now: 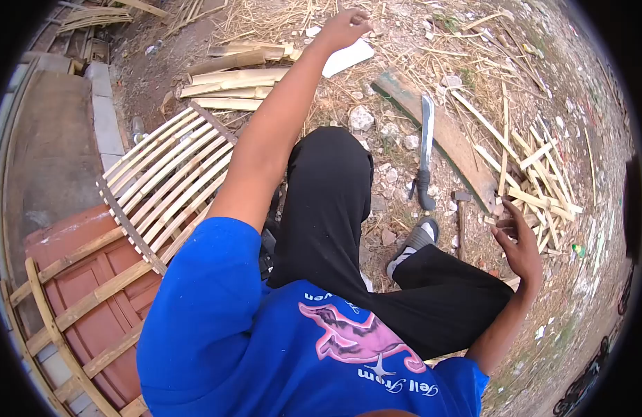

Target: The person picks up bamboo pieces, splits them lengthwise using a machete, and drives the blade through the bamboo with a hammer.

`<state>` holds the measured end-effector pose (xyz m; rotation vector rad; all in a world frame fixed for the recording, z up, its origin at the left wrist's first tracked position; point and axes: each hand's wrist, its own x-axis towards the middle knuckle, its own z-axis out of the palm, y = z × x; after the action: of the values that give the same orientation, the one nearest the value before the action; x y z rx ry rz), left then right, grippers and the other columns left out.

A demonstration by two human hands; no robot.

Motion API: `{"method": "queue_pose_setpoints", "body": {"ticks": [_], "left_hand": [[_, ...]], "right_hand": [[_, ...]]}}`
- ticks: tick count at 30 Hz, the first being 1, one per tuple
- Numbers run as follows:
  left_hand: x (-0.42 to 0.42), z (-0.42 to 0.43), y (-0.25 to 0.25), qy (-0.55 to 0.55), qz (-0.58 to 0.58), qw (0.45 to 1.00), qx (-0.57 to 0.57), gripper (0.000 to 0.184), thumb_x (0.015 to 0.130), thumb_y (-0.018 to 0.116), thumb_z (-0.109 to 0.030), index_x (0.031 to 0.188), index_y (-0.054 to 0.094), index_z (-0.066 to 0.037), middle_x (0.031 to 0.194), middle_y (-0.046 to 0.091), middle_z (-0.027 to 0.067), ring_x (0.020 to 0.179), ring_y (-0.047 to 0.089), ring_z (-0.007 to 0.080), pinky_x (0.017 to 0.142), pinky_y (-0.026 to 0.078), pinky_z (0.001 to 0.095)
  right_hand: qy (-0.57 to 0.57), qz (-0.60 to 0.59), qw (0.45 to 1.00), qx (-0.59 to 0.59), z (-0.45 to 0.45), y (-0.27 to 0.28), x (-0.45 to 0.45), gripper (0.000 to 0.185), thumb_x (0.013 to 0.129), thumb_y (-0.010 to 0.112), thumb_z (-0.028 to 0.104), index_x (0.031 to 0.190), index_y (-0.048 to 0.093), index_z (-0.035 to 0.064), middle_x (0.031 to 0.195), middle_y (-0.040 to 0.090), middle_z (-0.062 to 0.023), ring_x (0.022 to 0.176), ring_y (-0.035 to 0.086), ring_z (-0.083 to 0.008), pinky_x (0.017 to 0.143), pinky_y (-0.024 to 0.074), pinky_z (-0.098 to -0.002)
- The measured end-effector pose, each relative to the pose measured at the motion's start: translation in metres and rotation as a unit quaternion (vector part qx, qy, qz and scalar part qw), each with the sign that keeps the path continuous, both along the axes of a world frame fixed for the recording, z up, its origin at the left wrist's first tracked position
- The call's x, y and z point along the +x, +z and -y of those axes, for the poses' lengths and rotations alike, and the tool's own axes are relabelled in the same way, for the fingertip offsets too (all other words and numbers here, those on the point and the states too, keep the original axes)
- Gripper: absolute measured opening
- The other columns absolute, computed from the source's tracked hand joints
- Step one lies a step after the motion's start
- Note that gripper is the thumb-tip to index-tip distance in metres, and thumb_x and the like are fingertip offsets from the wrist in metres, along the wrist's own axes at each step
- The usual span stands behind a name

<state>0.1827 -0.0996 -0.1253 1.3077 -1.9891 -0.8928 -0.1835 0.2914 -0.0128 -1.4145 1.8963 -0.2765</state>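
Note:
My left hand point(345, 31) is stretched far forward, its fingers loosely curled with nothing visible in them. Just below it on the ground lies a flat white piece point(347, 58). On the right, my right hand point(519, 247) is held with thumb and fingers apart, near a heap of short split bamboo sticks point(547, 181). A machete point(426, 142) with a black handle lies between my legs and the hands, its blade against a worn wooden plank point(449, 139). Close to the plank's near end is a hammer point(462, 222) with a wooden handle.
To the left, a slatted bamboo panel point(175, 174) leans over a reddish panelled door point(99, 285) and a bamboo pole frame point(57, 326). Split bamboo lengths point(234, 87) are stacked ahead. Stones point(361, 118) and bamboo shavings point(335, 87) litter the ground. My sandalled foot point(415, 243) rests near the machete.

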Motion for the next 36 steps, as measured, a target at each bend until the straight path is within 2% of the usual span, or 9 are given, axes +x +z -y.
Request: {"method": "queue_pose_setpoints", "body": {"ticks": [6, 11, 13, 18, 22, 25, 26, 29, 36], "left_hand": [[0.171, -0.086, -0.221, 0.141, 0.241, 0.951, 0.135, 0.058, 0.076, 0.066, -0.026, 0.13, 0.055, -0.008, 0.124, 0.06, 0.0254, 0.116, 0.058, 0.0393, 0.101, 0.044, 0.0448], [0.2, -0.138, -0.26, 0.224, 0.277, 0.891, 0.282, 0.087, 0.077, 0.07, -0.03, 0.151, 0.026, -0.018, 0.129, 0.055, 0.0295, 0.119, 0.054, 0.0447, 0.105, 0.041, 0.047], [0.199, -0.129, -0.276, 0.272, 0.182, 0.896, 0.3, 0.091, 0.078, 0.071, -0.027, 0.153, 0.021, -0.021, 0.131, 0.055, 0.0261, 0.112, 0.059, 0.0379, 0.093, 0.051, 0.0429], [0.172, -0.119, -0.267, 0.41, -0.136, 0.815, 0.385, 0.089, 0.078, 0.071, -0.017, 0.154, 0.024, -0.015, 0.123, 0.059, 0.0193, 0.087, 0.061, 0.0258, 0.065, 0.055, 0.035], [0.179, -0.096, -0.293, 0.443, -0.196, 0.785, 0.386, 0.081, 0.079, 0.069, -0.01, 0.151, 0.032, -0.014, 0.114, 0.061, 0.0113, 0.094, 0.057, 0.0204, 0.078, 0.051, 0.0394], [0.184, -0.092, -0.296, 0.453, -0.14, 0.846, 0.242, 0.068, 0.078, 0.07, -0.011, 0.142, 0.049, -0.012, 0.11, 0.064, 0.0101, 0.095, 0.061, 0.018, 0.077, 0.051, 0.035], [0.181, -0.093, -0.292, 0.465, -0.081, 0.874, 0.116, 0.044, 0.074, 0.069, -0.005, 0.117, 0.066, 0.0, 0.092, 0.068, 0.0119, 0.08, 0.064, 0.0234, 0.072, 0.052, 0.0338], [0.191, -0.098, -0.256, 0.382, 0.095, 0.919, -0.029, 0.034, 0.072, 0.07, -0.006, 0.105, 0.069, -0.001, 0.085, 0.068, 0.0134, 0.078, 0.066, 0.0269, 0.073, 0.052, 0.0367], [0.199, -0.1, -0.107, 0.265, 0.146, 0.944, -0.129, 0.025, 0.07, 0.083, -0.015, 0.091, 0.073, -0.006, 0.085, 0.068, 0.0096, 0.073, 0.064, 0.0232, 0.067, 0.049, 0.0353]], "right_hand": [[-0.023, -0.025, 0.999, 0.001, -0.015, 0.01, -0.002, 0.064, 0.085, 0.07, 0.012, 0.144, 0.044, 0.0135, 0.1, 0.066, -0.0125, 0.093, 0.063, -0.0231, 0.086, 0.0481, -0.0372], [-0.021, -0.046, 0.999, 0.009, -0.007, 0.01, 0.009, 0.062, 0.086, 0.068, 0.007, 0.144, 0.045, 0.0122, 0.095, 0.063, -0.0097, 0.09, 0.061, -0.0193, 0.087, 0.0488, -0.0351], [-0.005, -0.058, 0.998, 0.025, 0.0, 0.007, 0.013, 0.063, 0.085, 0.067, 0.006, 0.144, 0.045, 0.012, 0.095, 0.063, -0.0103, 0.09, 0.062, -0.0207, 0.086, 0.0491, -0.0362], [0.026, -0.071, 0.996, 0.052, 0.002, -0.008, 0.015, 0.065, 0.084, 0.069, 0.01, 0.144, 0.044, 0.0117, 0.097, 0.064, -0.0134, 0.091, 0.061, -0.0265, 0.087, 0.0462, -0.0402], [0.023, -0.07, 0.994, 0.079, 0.005, -0.011, 0.016, 0.064, 0.085, 0.07, 0.014, 0.143, 0.044, 0.0108, 0.099, 0.065, -0.0141, 0.093, 0.061, -0.0292, 0.089, 0.0435, -0.0423], [0.021, -0.076, 0.994, 0.074, 0.006, -0.01, 0.018, 0.063, 0.085, 0.07, 0.015, 0.143, 0.045, 0.0116, 0.099, 0.065, -0.0142, 0.094, 0.061, -0.0296, 0.088, 0.0441, -0.0424], [0.014, -0.08, 0.994, 0.075, 0.007, -0.008, 0.02, 0.063, 0.085, 0.07, 0.015, 0.143, 0.045, 0.0119, 0.099, 0.065, -0.0142, 0.093, 0.061, -0.0296, 0.088, 0.0444, -0.0423], [0.0, -0.087, 0.994, 0.072, 0.01, -0.001, 0.025, 0.064, 0.084, 0.07, 0.015, 0.143, 0.045, 0.0129, 0.099, 0.065, -0.0143, 0.093, 0.061, -0.0294, 0.088, 0.0453, -0.0418], [0.014, -0.068, 0.997, -0.01, 0.002, 0.013, 0.029, 0.065, 0.083, 0.071, 0.013, 0.142, 0.046, 0.0141, 0.1, 0.065, -0.0141, 0.094, 0.062, -0.0282, 0.087, 0.0466, -0.0401]]}}
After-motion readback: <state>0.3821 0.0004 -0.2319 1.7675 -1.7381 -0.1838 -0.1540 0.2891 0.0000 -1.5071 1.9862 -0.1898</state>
